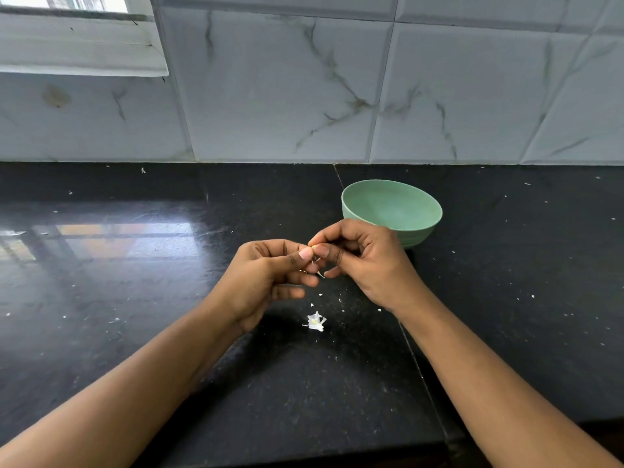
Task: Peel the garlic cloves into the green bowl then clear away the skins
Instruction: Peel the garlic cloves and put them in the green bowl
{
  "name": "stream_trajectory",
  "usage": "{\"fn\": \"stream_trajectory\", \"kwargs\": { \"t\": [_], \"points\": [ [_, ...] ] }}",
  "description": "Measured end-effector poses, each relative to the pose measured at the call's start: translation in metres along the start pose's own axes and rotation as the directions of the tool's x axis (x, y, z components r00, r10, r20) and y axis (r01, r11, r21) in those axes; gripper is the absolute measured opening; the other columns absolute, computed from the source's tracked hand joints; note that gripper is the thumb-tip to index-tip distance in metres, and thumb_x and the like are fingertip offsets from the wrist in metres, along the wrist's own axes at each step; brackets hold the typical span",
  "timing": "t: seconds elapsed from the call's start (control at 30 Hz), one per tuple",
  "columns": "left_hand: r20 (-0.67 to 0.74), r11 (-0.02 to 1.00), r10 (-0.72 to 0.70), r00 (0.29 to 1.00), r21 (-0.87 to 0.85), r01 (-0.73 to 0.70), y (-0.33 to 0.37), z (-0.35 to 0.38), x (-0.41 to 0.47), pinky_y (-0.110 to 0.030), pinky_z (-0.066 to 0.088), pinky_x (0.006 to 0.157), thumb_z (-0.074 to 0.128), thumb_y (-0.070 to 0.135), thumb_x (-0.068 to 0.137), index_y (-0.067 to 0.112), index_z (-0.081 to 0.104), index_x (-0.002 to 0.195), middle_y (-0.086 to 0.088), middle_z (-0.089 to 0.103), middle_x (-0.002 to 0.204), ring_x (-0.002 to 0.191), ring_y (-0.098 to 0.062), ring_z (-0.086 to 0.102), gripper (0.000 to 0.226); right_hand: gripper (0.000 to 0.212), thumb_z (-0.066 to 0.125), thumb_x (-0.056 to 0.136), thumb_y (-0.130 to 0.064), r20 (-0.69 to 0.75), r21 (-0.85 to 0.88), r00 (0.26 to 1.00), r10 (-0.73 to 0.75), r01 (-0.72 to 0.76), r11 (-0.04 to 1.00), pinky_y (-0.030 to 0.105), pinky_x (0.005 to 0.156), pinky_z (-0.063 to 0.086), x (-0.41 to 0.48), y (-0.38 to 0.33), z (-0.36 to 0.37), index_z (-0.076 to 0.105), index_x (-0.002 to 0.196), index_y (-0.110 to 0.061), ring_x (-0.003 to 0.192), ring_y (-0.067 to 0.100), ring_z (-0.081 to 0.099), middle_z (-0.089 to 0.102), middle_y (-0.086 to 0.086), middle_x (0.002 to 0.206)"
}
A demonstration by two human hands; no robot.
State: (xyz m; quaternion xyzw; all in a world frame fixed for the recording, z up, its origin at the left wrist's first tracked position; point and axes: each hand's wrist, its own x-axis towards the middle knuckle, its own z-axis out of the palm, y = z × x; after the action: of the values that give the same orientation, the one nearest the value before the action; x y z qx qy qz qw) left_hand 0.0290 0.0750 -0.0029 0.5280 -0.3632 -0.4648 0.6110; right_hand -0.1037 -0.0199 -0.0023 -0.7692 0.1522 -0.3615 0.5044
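Both forearms reach in from the near edge and meet above the middle of the black tabletop (135, 298). The left hand (266, 278) is turned palm-inward, thumb on top. The right hand (364, 261) faces it, knuckles up. The two thumbs nearly touch.

Fingers: on each hand the thumb and forefinger pinch one small garlic clove (314, 246), held between the two hands clear of the tabletop. It is mostly hidden by the fingertips. The remaining fingers are curled. A thin strip of skin (319, 273) hangs below the pinch.

Count: one green bowl (388, 207), upright, just behind the right hand. One white clump of skins (316, 321) lies on the tabletop below the hands. Small white flecks are scattered about, too many and too fine to count.
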Motion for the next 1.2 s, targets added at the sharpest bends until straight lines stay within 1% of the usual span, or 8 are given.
{"fn": "stream_trajectory", "kwargs": {
  "t": [0.13,0.37,0.6,0.73,0.83,0.97,1.07,1.2],
  "points": [
    [0.069,0.986,-0.122,0.990,-0.109,0.129,0.002,0.000,0.000,-0.014,0.050,0.041,0.062,0.017,0.070,0.006,0.063,0.074,-0.001,0.066,0.058,0.047,-0.004,0.063,0.012,0.014,0.065,0.084,-0.005,0.028,0.032,0.999,-0.022,0.021,0.999,0.031,0.063,0.058,-0.001,0.000,-0.001,0.066,0.086,-0.019,0.072,0.015,0.068,0.069,0.003,0.080],
    [0.122,0.959,-0.191,0.974,-0.187,0.211,0.003,0.000,0.000,-0.014,0.050,0.041,0.061,0.014,0.068,0.006,0.064,0.068,-0.003,0.063,0.054,0.042,-0.004,0.061,0.009,0.014,0.060,0.085,0.001,0.073,0.111,0.997,0.014,-0.022,0.994,0.026,0.064,0.058,-0.001,-0.001,-0.003,0.067,0.089,-0.011,0.071,0.012,0.067,0.069,-0.003,0.072],
    [0.012,0.998,-0.042,0.999,-0.052,0.043,-0.001,-0.002,0.002,-0.015,0.049,0.044,0.065,0.021,0.069,0.008,0.066,0.076,-0.002,0.068,0.065,0.053,-0.006,0.064,0.015,0.019,0.067,0.083,-0.001,-0.067,-0.028,0.997,0.027,-0.029,0.999,0.029,0.059,0.058,-0.001,0.001,0.001,0.069,0.081,-0.021,0.061,0.013,0.066,0.069,-0.004,0.066],
    [-0.063,0.997,0.065,0.996,0.044,-0.063,-0.001,0.000,0.002,-0.017,0.050,0.048,0.067,0.022,0.072,0.009,0.069,0.077,-0.006,0.071,0.071,0.059,-0.010,0.067,0.014,0.008,0.070,0.080,-0.011,-0.182,-0.226,0.980,-0.086,0.044,0.973,0.041,0.059,0.057,-0.002,0.005,0.005,0.070,0.077,-0.019,0.059,0.023,0.066,0.069,0.004,0.069],
    [-0.091,0.992,0.107,0.990,0.082,-0.100,-0.002,0.003,0.001,-0.017,0.051,0.049,0.067,0.015,0.077,0.008,0.069,0.078,-0.008,0.073,0.069,0.060,-0.011,0.069,0.008,0.006,0.066,0.074,-0.019,-0.233,-0.328,0.961,-0.149,0.067,0.942,0.038,0.055,0.054,-0.002,0.007,0.009,0.069,0.073,-0.015,0.055,0.014,0.061,0.066,0.000,0.065],
    [-0.095,0.977,0.167,0.981,0.146,-0.152,-0.004,0.005,0.000,-0.018,0.054,0.051,0.068,0.011,0.078,0.006,0.069,0.078,-0.008,0.072,0.065,0.059,-0.011,0.069,0.005,0.013,0.066,0.073,-0.023,-0.228,-0.328,0.962,-0.148,0.068,0.942,0.038,0.052,0.051,-0.002,0.007,0.010,0.066,0.071,-0.010,0.053,0.014,0.057,0.063,-0.002,0.063],
    [-0.058,0.971,0.179,0.982,0.172,-0.166,-0.003,0.005,-0.001,-0.018,0.054,0.052,0.067,0.015,0.074,0.007,0.068,0.079,-0.006,0.072,0.065,0.059,-0.010,0.069,0.009,0.029,0.062,0.069,-0.039,-0.208,-0.331,0.963,-0.172,0.096,0.939,0.028,0.048,0.048,-0.003,0.003,0.011,0.062,0.069,-0.011,0.053,0.015,0.055,0.060,-0.002,0.063],
    [0.023,0.995,0.068,0.997,0.068,-0.069,0.000,0.005,-0.002,-0.018,0.053,0.049,0.065,0.021,0.071,0.008,0.068,0.078,-0.006,0.071,0.069,0.059,-0.012,0.069,0.015,0.034,0.062,0.065,-0.040,-0.215,-0.219,0.973,-0.081,0.033,0.975,0.034,0.049,0.053,-0.003,-0.001,0.011,0.061,0.071,-0.006,0.055,0.023,0.062,0.063,0.001,0.060]
  ]
}}
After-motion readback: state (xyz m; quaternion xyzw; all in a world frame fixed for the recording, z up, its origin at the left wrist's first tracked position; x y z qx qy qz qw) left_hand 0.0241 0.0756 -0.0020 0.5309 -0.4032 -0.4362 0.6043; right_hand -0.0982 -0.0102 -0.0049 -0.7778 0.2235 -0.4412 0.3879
